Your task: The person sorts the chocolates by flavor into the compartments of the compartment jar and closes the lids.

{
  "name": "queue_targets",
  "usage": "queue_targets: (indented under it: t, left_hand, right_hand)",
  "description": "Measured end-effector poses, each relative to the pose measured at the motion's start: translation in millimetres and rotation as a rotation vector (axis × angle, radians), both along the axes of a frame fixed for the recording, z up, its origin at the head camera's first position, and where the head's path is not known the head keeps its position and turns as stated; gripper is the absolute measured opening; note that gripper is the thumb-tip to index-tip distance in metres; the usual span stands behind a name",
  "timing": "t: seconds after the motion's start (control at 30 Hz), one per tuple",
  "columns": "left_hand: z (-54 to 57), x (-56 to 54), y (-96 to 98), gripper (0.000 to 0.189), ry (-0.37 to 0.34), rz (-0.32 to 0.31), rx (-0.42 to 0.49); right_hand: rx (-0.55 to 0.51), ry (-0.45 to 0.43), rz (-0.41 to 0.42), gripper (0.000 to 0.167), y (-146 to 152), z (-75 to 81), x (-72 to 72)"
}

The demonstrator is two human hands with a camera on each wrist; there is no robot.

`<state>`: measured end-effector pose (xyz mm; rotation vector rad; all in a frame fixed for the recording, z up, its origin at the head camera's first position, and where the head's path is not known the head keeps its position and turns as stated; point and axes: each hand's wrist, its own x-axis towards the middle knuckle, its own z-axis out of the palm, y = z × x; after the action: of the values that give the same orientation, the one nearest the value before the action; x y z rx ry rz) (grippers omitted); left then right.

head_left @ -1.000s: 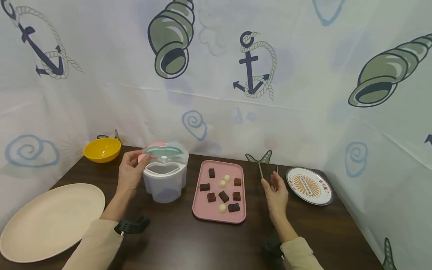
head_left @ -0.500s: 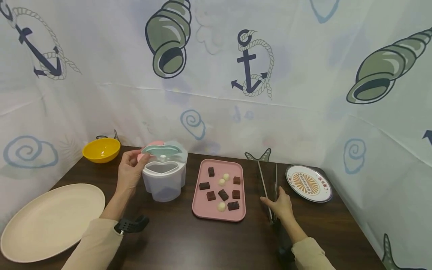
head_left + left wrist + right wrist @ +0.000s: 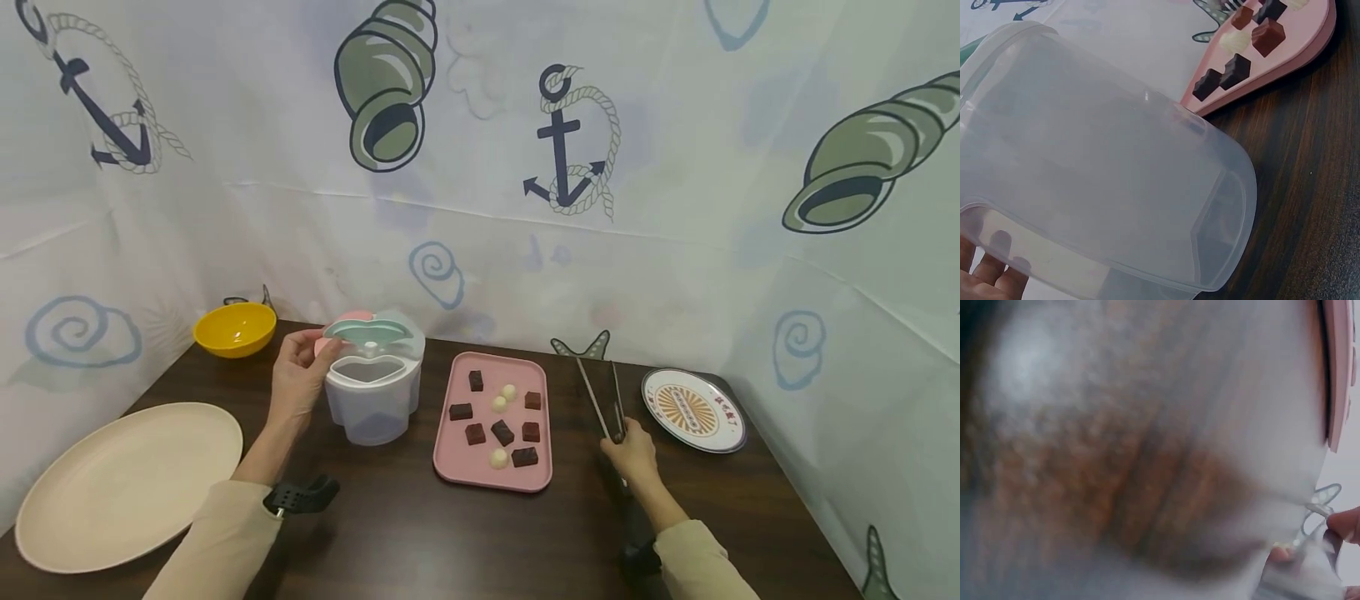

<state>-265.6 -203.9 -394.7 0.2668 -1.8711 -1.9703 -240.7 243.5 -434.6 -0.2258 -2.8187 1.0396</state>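
My left hand (image 3: 298, 379) grips the left side of a clear divided container (image 3: 372, 417), thumb at the front and fingers behind. The container's mint-green lid (image 3: 367, 333) stands raised over an open compartment, and pink lids show behind it. In the left wrist view the container's clear wall (image 3: 1097, 156) fills much of the picture, with fingertips (image 3: 1007, 281) at its lower left. My right hand (image 3: 636, 454) pinches a pair of metal tongs (image 3: 595, 398), whose two thin arms point away and stand apart. The right wrist view is mostly blurred.
A pink tray (image 3: 491, 479) with several dark, brown and white chocolates lies between the hands. On the right is a patterned plate (image 3: 693, 411). A large cream platter (image 3: 127, 487) and a yellow bowl (image 3: 235, 330) are at left. A patterned cloth (image 3: 480, 208) hangs behind the table.
My right hand has come back toward me along the tongs, from near their tips to lower down, and now pinches both arms. The left hand keeps its hold on the container.
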Motion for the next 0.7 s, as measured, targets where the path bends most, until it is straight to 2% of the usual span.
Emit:
queue_targets:
  t: [0.17,0.37,0.5,0.7]
  left_hand:
    - [-0.3,0.0,1.2,0.047,0.014,-0.003,-0.006]
    - [-0.2,-0.5,0.2,0.045,0.026,0.001,0.003]
    - [-0.6,-0.1,0.0,0.046,0.022,-0.005,0.027]
    - [-1.2,-0.3,0.2,0.040,0.041,-0.008,0.039]
  right_hand:
    - [-0.028,0.062,0.000,0.054,5.7,1.9,-1.0]
    - [-0.013,0.187,0.085,0.049,14.5,5.3,1.6]
    - [-0.044,0.214,0.221,0.050,25.8,3.9,8.0]
    - [-0.194,0.141,0.494,0.046,45.7,1.9,21.7]
